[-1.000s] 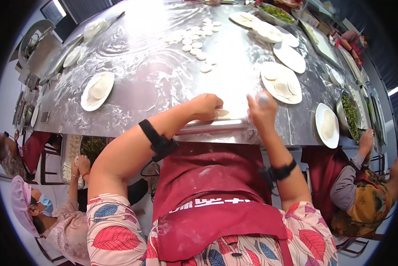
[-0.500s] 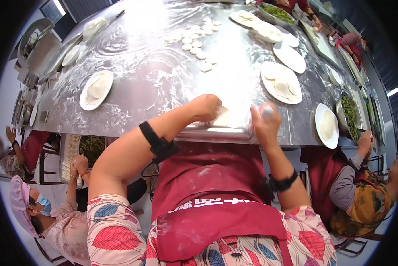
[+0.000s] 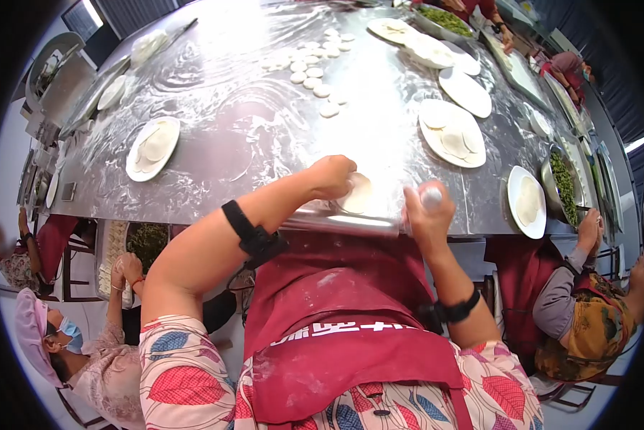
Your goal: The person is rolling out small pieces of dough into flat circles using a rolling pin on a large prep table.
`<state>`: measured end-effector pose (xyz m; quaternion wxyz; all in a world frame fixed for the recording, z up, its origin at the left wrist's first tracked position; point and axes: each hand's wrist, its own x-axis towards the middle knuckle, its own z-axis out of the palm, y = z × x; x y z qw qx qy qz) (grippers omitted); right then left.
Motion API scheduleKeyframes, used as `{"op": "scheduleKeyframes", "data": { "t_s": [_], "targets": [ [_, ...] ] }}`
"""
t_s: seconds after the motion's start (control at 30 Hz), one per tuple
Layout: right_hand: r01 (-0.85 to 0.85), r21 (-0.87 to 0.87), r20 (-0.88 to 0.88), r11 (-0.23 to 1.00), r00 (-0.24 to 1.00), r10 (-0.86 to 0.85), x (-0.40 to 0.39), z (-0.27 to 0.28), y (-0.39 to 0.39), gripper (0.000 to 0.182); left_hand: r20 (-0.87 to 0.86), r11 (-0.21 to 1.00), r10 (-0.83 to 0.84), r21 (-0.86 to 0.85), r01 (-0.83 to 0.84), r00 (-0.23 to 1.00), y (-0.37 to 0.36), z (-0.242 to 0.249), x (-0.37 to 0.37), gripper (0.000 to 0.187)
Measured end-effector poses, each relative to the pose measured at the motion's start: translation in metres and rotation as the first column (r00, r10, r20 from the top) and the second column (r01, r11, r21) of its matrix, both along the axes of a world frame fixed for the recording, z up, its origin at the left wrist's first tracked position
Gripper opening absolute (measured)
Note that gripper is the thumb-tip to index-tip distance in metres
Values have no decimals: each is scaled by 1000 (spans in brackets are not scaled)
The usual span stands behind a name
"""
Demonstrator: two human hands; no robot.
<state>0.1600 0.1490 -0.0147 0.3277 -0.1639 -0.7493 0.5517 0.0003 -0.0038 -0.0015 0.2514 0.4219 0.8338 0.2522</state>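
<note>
At the near edge of the floury steel table, my left hand curls closed over the left side of a flat round dough wrapper. Its fingertips are tucked out of sight against the dough. To the right of the wrapper, my right hand is wrapped around a rolling pin. Only the pin's pale rounded end sticks out of the fist; the rest is hidden. Farther back lie several small dough pieces. A white plate of wrappers stands beyond my right hand.
Another plate of wrappers sits to the left, and one more at right beside a bowl of green filling. Co-workers sit close on both sides, one person at left, another at right. More plates stand at the back right.
The wrapper now shows more of its round outline beside my left hand. My right hand with the rolling pin has shifted slightly down. The whole view has moved a little.
</note>
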Motion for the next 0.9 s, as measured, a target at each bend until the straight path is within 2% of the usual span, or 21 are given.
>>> {"op": "scheduleKeyframes", "data": {
  "t_s": [0.03,0.07,0.13,0.17,0.2,0.27,0.37,0.43,0.53,0.63,0.73,0.8,0.87,0.9],
  "targets": [
    [-54,-85,-66,995,997,49,8,-5,-3,20,44,1000,13,26,-14,999,-3,-3,1,18],
    [-32,-15,-66,999,997,31,3,-7,0,20,90,999,21,46,-25,996,-6,-6,2,18],
    [27,119,-72,992,997,-18,-23,-7,11,21,62,999,2,36,-4,998,-6,-3,4,18],
    [-8,70,-96,998,995,15,-43,-7,17,22,43,999,-9,38,7,999,-3,0,4,18],
    [8,121,-39,993,999,-4,-61,-9,23,21,39,999,30,30,-31,999,1,3,4,19],
    [-11,169,-33,986,999,17,-84,-9,28,20,35,994,109,17,-110,993,9,6,3,20],
    [11,148,-66,989,998,-2,-60,-7,22,19,-11,998,30,52,-30,999,13,-3,1,21],
    [14,72,-41,997,999,-11,-19,-1,6,19,-22,998,17,63,-16,1000,11,-9,1,20],
    [10,66,-54,998,999,-6,-12,-4,5,20,133,999,-23,46,17,991,-1,-6,-3,21],
    [33,142,-79,989,997,-21,-52,-9,20,24,91,999,-28,49,23,995,-1,-5,-5,22],
    [-3,159,-102,987,995,19,-95,-8,26,26,59,998,65,-12,-64,996,4,-4,-12,24],
    [20,193,-114,981,993,2,-90,-5,25,24,6,998,62,18,-62,998,1,-9,-11,28],
    [65,230,-132,971,991,-35,-62,-3,20,24,38,995,90,47,-91,995,-3,-11,-6,27],
    [52,249,-140,967,990,-17,-47,-2,18,22,-38,995,97,16,-97,994,-4,-4,4,25]
  ]
}}
